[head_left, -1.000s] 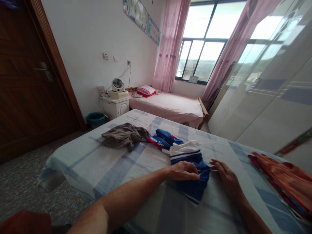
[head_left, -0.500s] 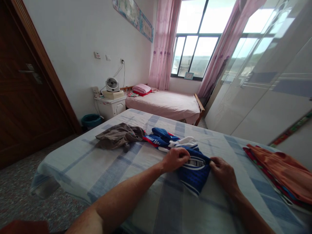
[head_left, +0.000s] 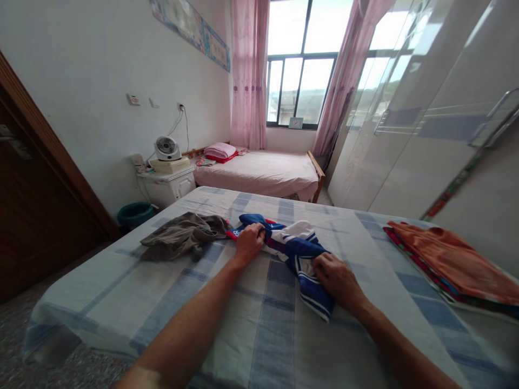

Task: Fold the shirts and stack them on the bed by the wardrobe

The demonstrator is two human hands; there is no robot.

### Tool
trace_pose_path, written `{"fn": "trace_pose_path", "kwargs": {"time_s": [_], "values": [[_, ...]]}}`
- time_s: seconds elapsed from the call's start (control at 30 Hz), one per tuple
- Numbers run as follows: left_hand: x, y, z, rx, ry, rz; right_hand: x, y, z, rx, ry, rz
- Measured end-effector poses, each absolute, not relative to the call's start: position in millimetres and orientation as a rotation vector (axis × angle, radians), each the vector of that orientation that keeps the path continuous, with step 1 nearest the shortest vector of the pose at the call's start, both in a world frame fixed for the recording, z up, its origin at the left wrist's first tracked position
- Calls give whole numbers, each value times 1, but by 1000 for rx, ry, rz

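A blue, white and red garment point(head_left: 298, 249) lies crumpled in the middle of a bed covered by a blue-checked sheet point(head_left: 174, 292). My left hand point(head_left: 249, 241) grips the garment's far left end. My right hand point(head_left: 338, 278) presses and pinches the garment's near right part, beside its striped hem. A brown garment point(head_left: 180, 237) lies bunched on the sheet just left of my left hand.
A folded stack of orange and red cloth point(head_left: 450, 265) rests at the bed's right edge. A glossy wardrobe point(head_left: 425, 108) stands to the right. Beyond are a pink bed point(head_left: 263, 173), a white nightstand with a fan point(head_left: 167, 148), a green bin point(head_left: 133, 213) and a dark door point(head_left: 24, 216).
My left hand has moved out left to the garment's far end and my right hand has slid down its near part. The garment is stretched out between them. The view has swung right.
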State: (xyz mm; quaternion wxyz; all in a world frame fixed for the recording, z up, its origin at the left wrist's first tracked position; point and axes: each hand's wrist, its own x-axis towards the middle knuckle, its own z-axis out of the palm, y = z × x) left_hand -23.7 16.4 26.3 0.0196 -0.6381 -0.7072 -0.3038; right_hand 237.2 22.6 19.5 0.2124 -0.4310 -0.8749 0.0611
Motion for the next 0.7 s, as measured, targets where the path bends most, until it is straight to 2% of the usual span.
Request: {"fn": "trace_pose_path", "kwargs": {"time_s": [0.17, 0.33, 0.47, 0.6, 0.7], "values": [[-30, 15, 46, -1751, -2069, -1596, 263, 42, 20, -1319, -2157, 311], [-45, 3, 74, -1323, -1852, -1975, 299, 59, 45, -1350, -1489, 438], [-46, -9, 89, -1274, -1737, -2023, 316, 63, 62, -1102, -1115, 614], [-37, -20, 91, -1705, -1738, -1885, 317, 62, 60, -1101, -1092, 707], [-38, -33, 91, -2114, -1757, -1656, 318, 61, 58, -1140, -1237, 614]]}}
